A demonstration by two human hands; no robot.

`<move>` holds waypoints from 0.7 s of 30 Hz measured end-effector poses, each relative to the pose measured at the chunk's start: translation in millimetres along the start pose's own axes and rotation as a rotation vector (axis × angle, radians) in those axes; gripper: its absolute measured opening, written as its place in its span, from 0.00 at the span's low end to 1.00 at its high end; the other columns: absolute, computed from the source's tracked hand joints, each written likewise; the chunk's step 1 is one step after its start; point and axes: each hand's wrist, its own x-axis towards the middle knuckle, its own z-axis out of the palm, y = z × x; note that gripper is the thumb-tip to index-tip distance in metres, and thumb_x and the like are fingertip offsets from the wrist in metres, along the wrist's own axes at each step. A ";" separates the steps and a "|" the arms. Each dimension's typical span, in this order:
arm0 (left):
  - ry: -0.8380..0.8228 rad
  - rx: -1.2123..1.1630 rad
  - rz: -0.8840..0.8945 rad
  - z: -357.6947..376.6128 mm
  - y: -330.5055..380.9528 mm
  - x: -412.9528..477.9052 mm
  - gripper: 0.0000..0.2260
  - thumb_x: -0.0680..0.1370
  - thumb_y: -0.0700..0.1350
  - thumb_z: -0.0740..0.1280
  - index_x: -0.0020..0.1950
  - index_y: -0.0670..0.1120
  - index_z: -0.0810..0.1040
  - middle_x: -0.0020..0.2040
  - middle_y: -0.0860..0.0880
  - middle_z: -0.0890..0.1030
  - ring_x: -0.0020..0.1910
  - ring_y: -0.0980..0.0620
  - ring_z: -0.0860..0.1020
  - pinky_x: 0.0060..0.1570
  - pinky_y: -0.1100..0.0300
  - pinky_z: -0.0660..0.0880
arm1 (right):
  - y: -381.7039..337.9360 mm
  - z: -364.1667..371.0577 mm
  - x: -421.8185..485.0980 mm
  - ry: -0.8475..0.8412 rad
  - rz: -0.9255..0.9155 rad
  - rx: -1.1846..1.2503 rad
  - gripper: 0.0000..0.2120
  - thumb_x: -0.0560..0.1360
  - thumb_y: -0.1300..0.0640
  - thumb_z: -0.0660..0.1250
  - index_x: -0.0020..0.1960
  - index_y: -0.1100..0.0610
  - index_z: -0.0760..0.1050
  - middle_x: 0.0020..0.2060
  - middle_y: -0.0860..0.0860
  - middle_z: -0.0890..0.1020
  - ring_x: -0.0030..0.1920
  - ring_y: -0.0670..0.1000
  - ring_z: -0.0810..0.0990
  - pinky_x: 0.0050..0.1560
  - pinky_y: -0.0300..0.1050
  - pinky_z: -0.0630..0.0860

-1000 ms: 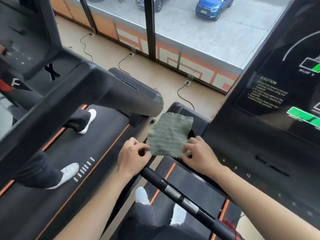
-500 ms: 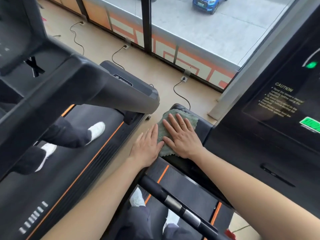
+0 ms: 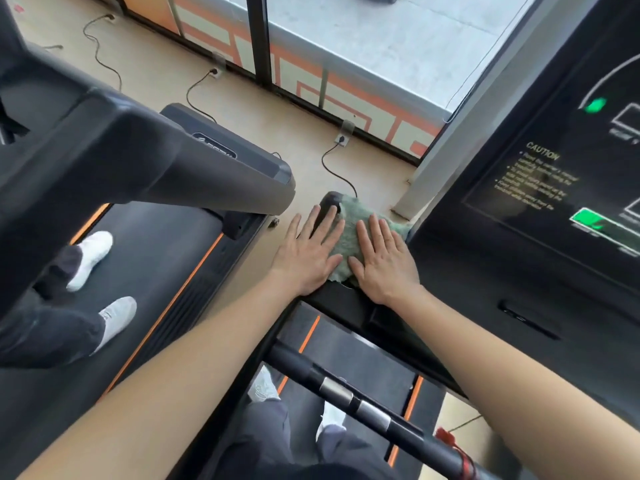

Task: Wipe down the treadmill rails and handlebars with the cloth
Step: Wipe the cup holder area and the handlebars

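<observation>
both my hands lie flat, fingers straight and spread, gripping nothing. my right hand (image 3: 381, 263) presses the green cloth (image 3: 356, 211) onto the treadmill's black front cover (image 3: 330, 202); my left hand (image 3: 306, 259) only catches its left edge. if i push unevenly, i think the cloth could bunch or slide off the rounded nose onto the floor.

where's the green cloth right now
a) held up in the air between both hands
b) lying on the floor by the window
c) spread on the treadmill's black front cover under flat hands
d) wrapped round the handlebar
c: the green cloth lies spread on the black front cover, with the right hand flat on it, fingers straight, and the left hand flat at its left edge.
</observation>
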 end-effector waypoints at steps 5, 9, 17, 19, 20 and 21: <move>-0.008 0.032 -0.005 9.8 17.1 -35.9 0.31 0.82 0.61 0.35 0.82 0.50 0.37 0.82 0.48 0.37 0.81 0.41 0.35 0.77 0.38 0.40 | -3.2 1.1 -39.7 -0.056 -0.043 -0.076 0.31 0.83 0.42 0.38 0.81 0.53 0.34 0.80 0.55 0.36 0.80 0.54 0.35 0.79 0.54 0.36; 0.004 0.034 -0.015 14.6 27.4 -68.9 0.30 0.83 0.61 0.38 0.82 0.51 0.39 0.82 0.48 0.39 0.81 0.41 0.37 0.77 0.38 0.37 | -11.1 10.4 -75.5 -0.017 -0.107 -0.023 0.35 0.79 0.40 0.36 0.82 0.54 0.47 0.81 0.56 0.49 0.81 0.57 0.47 0.79 0.57 0.43; 0.056 -0.046 -0.160 19.3 37.3 -131.4 0.32 0.81 0.61 0.52 0.82 0.48 0.58 0.82 0.45 0.56 0.81 0.37 0.53 0.77 0.36 0.52 | -42.2 20.4 -103.7 0.006 -0.180 0.076 0.34 0.80 0.37 0.43 0.82 0.50 0.53 0.80 0.56 0.56 0.80 0.61 0.53 0.79 0.61 0.47; 0.091 -0.094 -0.246 16.2 38.7 -145.2 0.31 0.81 0.59 0.56 0.81 0.47 0.61 0.82 0.44 0.58 0.80 0.38 0.56 0.75 0.38 0.57 | -51.6 19.5 -99.1 0.038 -0.245 0.094 0.31 0.80 0.38 0.45 0.81 0.48 0.55 0.81 0.52 0.57 0.80 0.62 0.54 0.78 0.61 0.50; 0.121 -0.135 -0.299 16.6 38.0 -153.2 0.30 0.80 0.58 0.58 0.80 0.47 0.62 0.82 0.45 0.59 0.79 0.38 0.58 0.74 0.39 0.59 | -56.8 21.0 -94.8 0.053 -0.289 0.098 0.30 0.81 0.39 0.45 0.81 0.47 0.55 0.80 0.51 0.57 0.80 0.62 0.54 0.78 0.61 0.52; 0.154 -0.183 -0.355 18.2 36.2 -162.1 0.30 0.80 0.57 0.61 0.80 0.47 0.64 0.81 0.45 0.61 0.79 0.39 0.60 0.73 0.40 0.62 | -61.9 23.5 -88.7 0.062 -0.328 0.103 0.29 0.81 0.40 0.46 0.81 0.47 0.55 0.81 0.50 0.57 0.80 0.61 0.53 0.78 0.62 0.53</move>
